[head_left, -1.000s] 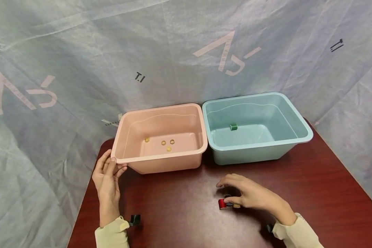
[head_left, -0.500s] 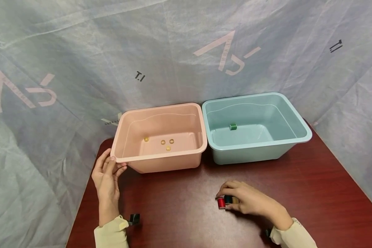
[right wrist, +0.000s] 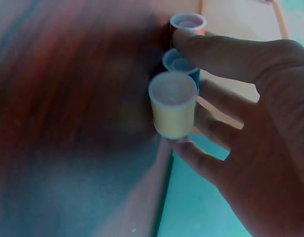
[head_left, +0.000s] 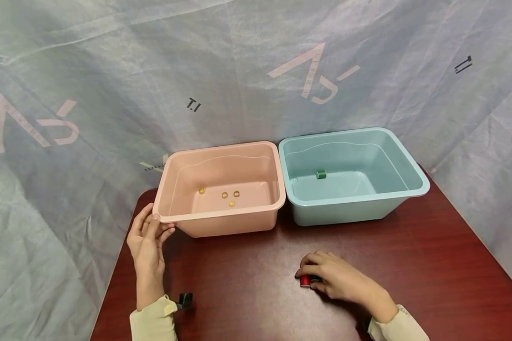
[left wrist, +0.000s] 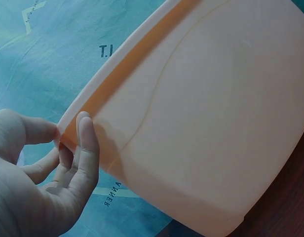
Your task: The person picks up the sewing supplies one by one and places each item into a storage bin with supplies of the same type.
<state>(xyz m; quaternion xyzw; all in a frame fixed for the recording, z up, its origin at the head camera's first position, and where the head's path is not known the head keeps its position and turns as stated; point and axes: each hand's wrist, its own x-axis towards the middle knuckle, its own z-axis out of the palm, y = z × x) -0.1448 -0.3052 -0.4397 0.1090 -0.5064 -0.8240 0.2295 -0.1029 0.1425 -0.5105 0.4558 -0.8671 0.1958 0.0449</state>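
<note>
Glossy wood-grained tabletop [head_left: 239, 289] — right fingers [head_left: 311, 270] pinch a cylindrical red spool [head_left: 305, 281].

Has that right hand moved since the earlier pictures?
Yes: in the head view, the right hand has shifted slightly down the picture, farther from the blue tub, which stands practically where it was.
</note>
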